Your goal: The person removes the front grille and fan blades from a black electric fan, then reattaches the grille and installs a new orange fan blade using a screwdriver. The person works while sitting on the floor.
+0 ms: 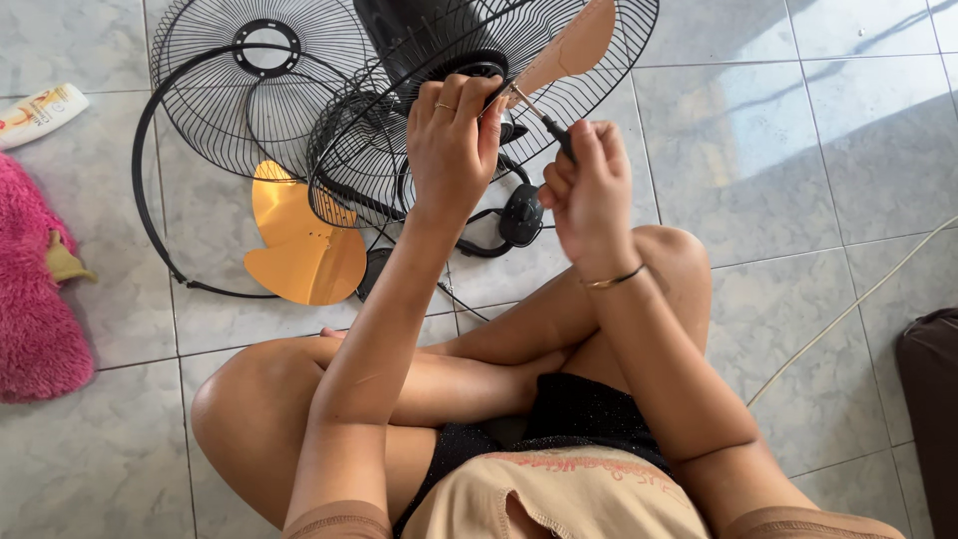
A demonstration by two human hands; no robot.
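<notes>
I sit cross-legged on a tiled floor with a taken-apart fan in front of me. My left hand (pixel 451 135) grips the black fan hub (pixel 486 72) at the middle of the rear wire guard (pixel 559 110). My right hand (pixel 589 185) holds a black-handled screwdriver (pixel 544 118), its tip pointing up at the hub beside my left fingers. One orange fan blade (pixel 571 45) sticks up from the hub. The black motor housing (pixel 399 25) sits behind the guard.
A second black wire guard (pixel 215 95) and a black rim ring (pixel 150 215) lie on the floor at left, with an orange blade piece (pixel 299 245) on them. A pink furry thing (pixel 35 289), a white tube (pixel 40 112), a white cable (pixel 848 309) and a dark object (pixel 933 389) surround me.
</notes>
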